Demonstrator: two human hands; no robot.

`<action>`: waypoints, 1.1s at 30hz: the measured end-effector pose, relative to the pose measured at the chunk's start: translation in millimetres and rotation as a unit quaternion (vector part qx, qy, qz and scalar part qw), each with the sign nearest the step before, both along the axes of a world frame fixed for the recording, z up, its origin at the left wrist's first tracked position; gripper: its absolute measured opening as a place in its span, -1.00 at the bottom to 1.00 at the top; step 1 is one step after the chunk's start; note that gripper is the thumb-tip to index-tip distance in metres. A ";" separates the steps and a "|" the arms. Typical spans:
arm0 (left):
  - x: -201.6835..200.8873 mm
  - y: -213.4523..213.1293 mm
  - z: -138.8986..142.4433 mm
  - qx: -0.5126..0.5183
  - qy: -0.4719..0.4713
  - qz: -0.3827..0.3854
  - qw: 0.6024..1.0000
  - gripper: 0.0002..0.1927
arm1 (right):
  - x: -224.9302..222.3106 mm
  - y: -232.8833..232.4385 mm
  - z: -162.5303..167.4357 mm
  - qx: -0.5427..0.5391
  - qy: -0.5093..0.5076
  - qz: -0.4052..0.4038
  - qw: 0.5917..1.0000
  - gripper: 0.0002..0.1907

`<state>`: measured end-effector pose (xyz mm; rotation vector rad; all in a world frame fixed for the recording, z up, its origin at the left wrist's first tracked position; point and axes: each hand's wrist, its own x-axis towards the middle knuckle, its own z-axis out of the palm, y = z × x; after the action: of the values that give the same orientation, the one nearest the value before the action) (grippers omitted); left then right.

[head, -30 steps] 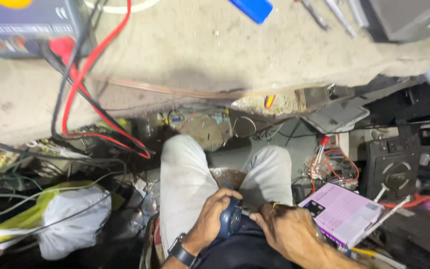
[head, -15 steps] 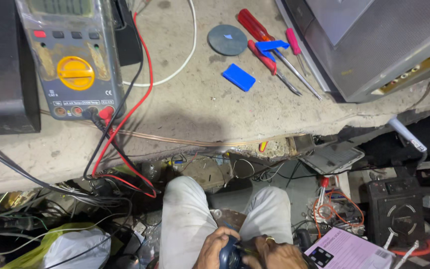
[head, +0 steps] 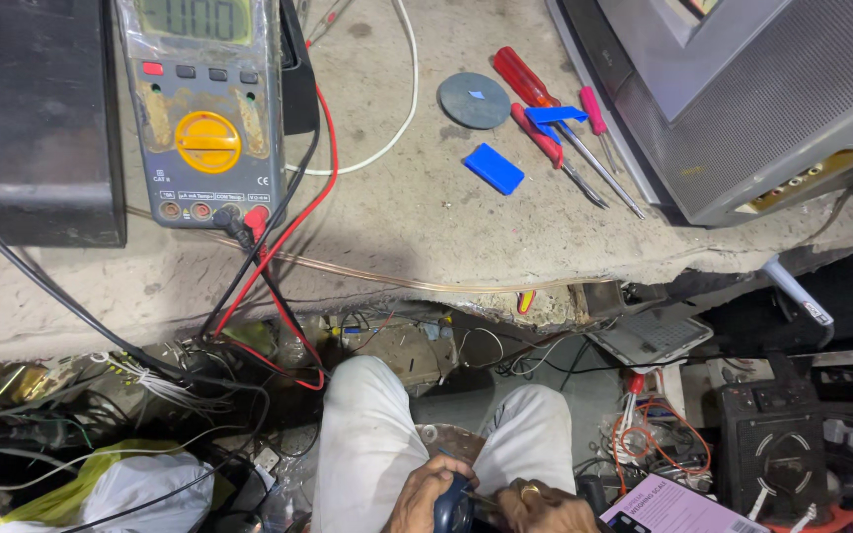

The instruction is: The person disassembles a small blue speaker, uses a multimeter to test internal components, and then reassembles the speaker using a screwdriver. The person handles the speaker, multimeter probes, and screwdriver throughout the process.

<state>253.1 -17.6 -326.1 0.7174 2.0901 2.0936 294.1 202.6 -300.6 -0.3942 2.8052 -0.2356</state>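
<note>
Hands meet at the bottom centre of the frame, over the person's lap in pale trousers (head: pixel 367 444). The left hand (head: pixel 425 494) curls around a small dark blue object (head: pixel 452 505) (its kind is too cut off to tell), and the right hand (head: pixel 543 505), with a ring on one finger, pinches at its other side. In the upper left of the frame a grey multimeter (head: pixel 207 109) with a yellow dial lies on the worn bench (head: pixel 417 237), its red and black leads (head: pixel 273 266) trailing down. Red-handled screwdrivers (head: pixel 535 109) lie at upper right.
</note>
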 end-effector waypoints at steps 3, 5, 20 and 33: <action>4.9 -1.0 -0.1 -0.025 0.023 0.038 0.999 -0.85 | 1.6 -2.5 1.9 -0.001 0.006 -0.002 1.000 -0.64; 10.0 0.5 1.6 -0.049 0.043 0.078 0.995 -0.79 | 2.7 -3.9 2.1 0.000 -0.009 -0.005 1.000 -0.62; 15.1 2.6 4.2 -0.042 0.026 0.087 0.995 -0.87 | -3.4 -8.2 11.9 -0.049 0.067 0.097 0.992 -0.71; -5.0 -13.4 -0.6 0.045 -0.195 -0.107 0.974 -0.67 | -14.9 -18.1 3.0 -0.013 -0.036 -0.008 0.999 -0.64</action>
<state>248.2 -31.0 -326.7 0.4679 1.6441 2.0228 279.2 184.5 -297.7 -0.3632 2.7384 -0.2830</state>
